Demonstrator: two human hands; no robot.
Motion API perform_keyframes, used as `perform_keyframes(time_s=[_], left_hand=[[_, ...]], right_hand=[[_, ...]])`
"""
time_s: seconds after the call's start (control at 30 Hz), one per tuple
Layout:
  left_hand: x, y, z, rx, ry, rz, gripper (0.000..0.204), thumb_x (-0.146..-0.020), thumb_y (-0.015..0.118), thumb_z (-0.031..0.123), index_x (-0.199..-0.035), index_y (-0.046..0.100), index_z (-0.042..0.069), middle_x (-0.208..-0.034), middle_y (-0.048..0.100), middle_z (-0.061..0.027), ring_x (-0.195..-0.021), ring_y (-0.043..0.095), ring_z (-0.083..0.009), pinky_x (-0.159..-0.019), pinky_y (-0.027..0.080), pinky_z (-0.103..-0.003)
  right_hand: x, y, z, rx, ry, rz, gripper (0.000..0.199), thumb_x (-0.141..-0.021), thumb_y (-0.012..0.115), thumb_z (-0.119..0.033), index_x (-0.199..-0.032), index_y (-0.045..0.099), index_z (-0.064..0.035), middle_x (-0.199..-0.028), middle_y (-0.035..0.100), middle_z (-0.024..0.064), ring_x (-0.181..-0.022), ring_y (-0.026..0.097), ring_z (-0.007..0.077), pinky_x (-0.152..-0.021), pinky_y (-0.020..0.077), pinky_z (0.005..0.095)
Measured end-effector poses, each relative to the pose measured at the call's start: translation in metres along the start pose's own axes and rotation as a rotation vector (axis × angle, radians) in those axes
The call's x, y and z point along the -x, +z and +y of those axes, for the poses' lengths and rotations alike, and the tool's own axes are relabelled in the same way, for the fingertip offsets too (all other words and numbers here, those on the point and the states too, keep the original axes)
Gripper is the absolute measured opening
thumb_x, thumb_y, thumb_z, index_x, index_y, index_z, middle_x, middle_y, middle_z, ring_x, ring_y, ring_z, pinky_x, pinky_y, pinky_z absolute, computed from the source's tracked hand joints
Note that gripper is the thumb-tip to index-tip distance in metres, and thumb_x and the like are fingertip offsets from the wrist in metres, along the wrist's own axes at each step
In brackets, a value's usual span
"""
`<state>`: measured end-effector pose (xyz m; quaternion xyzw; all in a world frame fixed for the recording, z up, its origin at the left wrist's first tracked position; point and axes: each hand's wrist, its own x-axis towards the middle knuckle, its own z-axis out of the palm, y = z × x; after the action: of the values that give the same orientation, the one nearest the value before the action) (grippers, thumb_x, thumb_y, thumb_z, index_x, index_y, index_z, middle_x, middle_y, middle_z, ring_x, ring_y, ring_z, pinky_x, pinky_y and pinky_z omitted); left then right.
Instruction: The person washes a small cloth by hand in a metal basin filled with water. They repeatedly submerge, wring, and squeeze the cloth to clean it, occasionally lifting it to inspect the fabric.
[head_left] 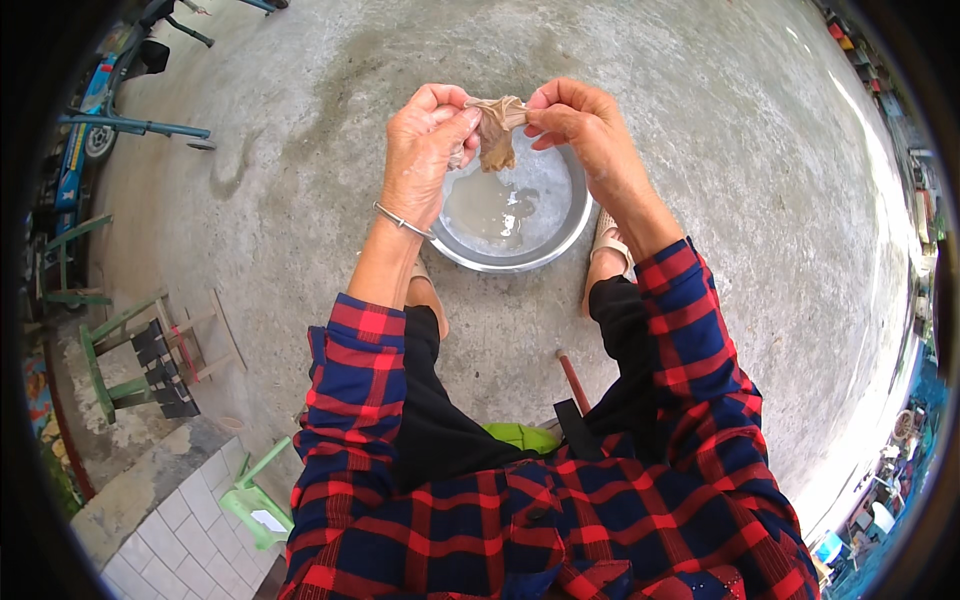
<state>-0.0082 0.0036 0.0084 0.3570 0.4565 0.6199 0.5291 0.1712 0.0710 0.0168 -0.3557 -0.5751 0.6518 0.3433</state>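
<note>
A small, wet-looking piece of thin tan cloth (497,128), much like a nylon sock, is stretched between my hands. My left hand (420,140) pinches its left edge between thumb and fingers, and some of the cloth bunches in the palm. At the other edge, the thumb and fingertips of my right hand (588,118) pinch it too. The middle hangs down, darker brown at its lower end. Below both hands a round metal basin (508,266) stands on the floor between my feet, holding cloudy water (480,205).
Concrete floor (330,200) surrounds the basin. To the left are wooden stools (125,390), a light green plastic chair (262,505) and a blue wheeled vehicle (95,130). A reddish stick (573,382) lies near my right leg. Assorted goods (885,105) line the right side.
</note>
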Motion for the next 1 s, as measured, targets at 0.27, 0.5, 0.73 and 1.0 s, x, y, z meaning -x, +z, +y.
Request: perform_keyframes(time_s=[0.27, 0.5, 0.73, 1.0], left_hand=[[0.0, 0.0, 0.003, 0.021, -0.029, -0.022, 0.012, -0.089, 0.062, 0.007, -0.098, 0.055, 0.005, -0.077, 0.06, 0.0007, -0.064, 0.052, -0.0049, -0.053, 0.039, -0.02], [0.002, 0.003, 0.005, -0.017, -0.075, -0.04, 0.013, -0.088, 0.063, 0.01, -0.098, 0.056, 0.006, -0.079, 0.062, 0.0014, -0.063, 0.051, -0.0043, -0.054, 0.038, -0.019], [0.001, 0.004, 0.005, -0.031, -0.08, 0.04, 0.008, -0.085, 0.064, 0.011, -0.09, 0.059, 0.007, -0.076, 0.058, 0.0021, -0.064, 0.048, -0.0041, -0.052, 0.035, -0.02], [-0.001, 0.0, 0.006, 0.148, -0.098, -0.005, 0.004, -0.085, 0.06, 0.008, -0.085, 0.059, 0.004, -0.073, 0.056, -0.0019, -0.064, 0.049, -0.0068, -0.051, 0.036, -0.021]], right_hand=[[0.002, 0.009, -0.006, -0.03, -0.047, 0.036, 0.011, -0.08, 0.062, -0.008, -0.089, 0.064, -0.0023, -0.087, 0.066, 0.0029, -0.083, 0.061, 0.0117, -0.071, 0.049, 0.026], [0.0, 0.002, -0.003, -0.141, 0.0, -0.046, 0.013, -0.082, 0.062, -0.009, -0.094, 0.062, -0.0035, -0.084, 0.065, 0.003, -0.081, 0.061, 0.0111, -0.068, 0.0475, 0.0264], [0.001, 0.003, -0.008, -0.161, -0.024, -0.07, 0.01, -0.087, 0.061, -0.012, -0.094, 0.06, -0.005, -0.084, 0.061, 0.0012, -0.078, 0.059, 0.01, -0.073, 0.0476, 0.0254], [-0.004, 0.003, 0.01, 0.274, -0.207, 0.206, 0.015, -0.075, 0.069, -0.005, -0.088, 0.062, -0.0025, -0.074, 0.063, 0.0028, -0.068, 0.058, 0.01, -0.06, 0.0475, 0.0254]])
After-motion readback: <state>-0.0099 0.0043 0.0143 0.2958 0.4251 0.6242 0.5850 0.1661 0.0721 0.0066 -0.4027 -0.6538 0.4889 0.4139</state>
